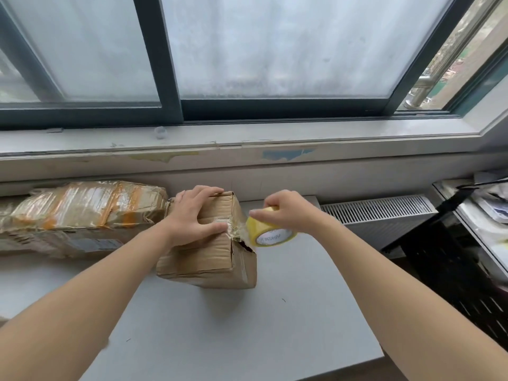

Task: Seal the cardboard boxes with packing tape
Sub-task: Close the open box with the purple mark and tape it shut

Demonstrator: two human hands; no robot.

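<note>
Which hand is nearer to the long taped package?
Left. The left hand presses the small box beside that package; the right hand holds the tape roll beyond the box.

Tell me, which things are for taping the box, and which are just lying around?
For the job: small cardboard box, yellow tape roll, left hand pressing the box, right hand holding the roll, long taped parcel.
Just lying around: radiator grille, black rack with papers, little cap on the windowsill.
</note>
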